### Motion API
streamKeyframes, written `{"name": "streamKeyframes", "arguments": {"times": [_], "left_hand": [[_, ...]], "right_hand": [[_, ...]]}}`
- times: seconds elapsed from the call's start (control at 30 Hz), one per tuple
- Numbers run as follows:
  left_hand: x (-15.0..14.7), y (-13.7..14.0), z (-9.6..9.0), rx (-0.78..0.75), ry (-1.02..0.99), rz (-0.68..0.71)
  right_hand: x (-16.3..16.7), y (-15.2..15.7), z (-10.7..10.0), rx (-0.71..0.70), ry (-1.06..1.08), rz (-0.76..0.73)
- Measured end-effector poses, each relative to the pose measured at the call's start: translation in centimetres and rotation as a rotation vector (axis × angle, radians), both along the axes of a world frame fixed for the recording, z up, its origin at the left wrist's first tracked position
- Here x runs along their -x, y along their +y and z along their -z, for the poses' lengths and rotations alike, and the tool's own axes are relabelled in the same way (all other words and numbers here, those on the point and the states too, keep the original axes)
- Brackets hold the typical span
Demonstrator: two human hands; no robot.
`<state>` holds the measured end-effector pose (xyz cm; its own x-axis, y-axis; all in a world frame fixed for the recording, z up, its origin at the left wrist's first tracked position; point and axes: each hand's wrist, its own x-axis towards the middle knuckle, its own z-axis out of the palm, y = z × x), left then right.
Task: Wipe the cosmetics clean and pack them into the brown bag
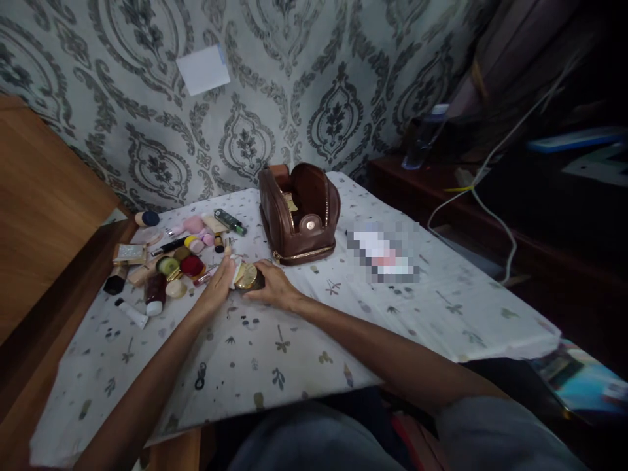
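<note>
The right fingers [258, 294] are closed around a gold-topped round container [248, 277], held just over or on the front middle of the bench [422, 314]; which of the two cannot be told. The left fingers [228, 268] are nearly straight and set beside it, with a small white piece [236, 271] next to them; whether it is gripped cannot be made out. The container's shiny round top is turned upward, and a darker side is partly covered by the right hand. The left hand is crowded by a red round item [192, 265], a cream round item [175, 288], a brown bottle with a white cap [156, 294] and, farther out, a white tube [131, 313]. Behind these a green tube [229, 221] is laid. Beyond the right hand, the way back is blocked by an unzipped brown leather bag [305, 243]. Patterned cloth is stretched from both forearms to the front edge, and rightward past a pixelated item [383, 254]. The left edge is bounded by a wooden panel [49, 209], the back by a wallpapered wall [245, 140].
</note>
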<state>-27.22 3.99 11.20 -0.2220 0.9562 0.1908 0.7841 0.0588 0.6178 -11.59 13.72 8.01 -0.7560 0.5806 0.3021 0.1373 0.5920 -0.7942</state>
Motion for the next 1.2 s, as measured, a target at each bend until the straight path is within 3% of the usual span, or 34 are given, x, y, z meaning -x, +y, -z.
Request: {"name": "streamKeyframes", "arguments": {"times": [0.17, 0.27, 0.5, 0.73, 0.97, 1.2], "left_hand": [[1.0, -1.6, -1.5, 0.168, -0.077, 0.143], [1.6, -2.2, -1.4, 0.138, -0.068, 0.218], [-0.4, -3.9, -1.5, 0.014, 0.18, 0.045], [-1.4, -4.2, -1.0, -0.108, 0.529, 0.131], [-2.9, -2.6, -2.1, -0.006, 0.688, 0.162], [-6.8, -0.4, -4.5, 0.168, 0.788, -0.035]], "right_hand": [[0.1, -0.1, 0.0, -0.006, 0.0, 0.003], [0.1, -0.1, 0.3, 0.012, 0.034, 0.009], [-0.1, 0.0, 0.2, 0.002, 0.044, 0.01], [-0.1, -0.4, 0.1, 0.002, 0.078, 0.034], [0.2, -0.4, 0.4, 0.019, 0.065, 0.075], [0.5, -0.3, 0.8, 0.029, 0.079, 0.074]]}}
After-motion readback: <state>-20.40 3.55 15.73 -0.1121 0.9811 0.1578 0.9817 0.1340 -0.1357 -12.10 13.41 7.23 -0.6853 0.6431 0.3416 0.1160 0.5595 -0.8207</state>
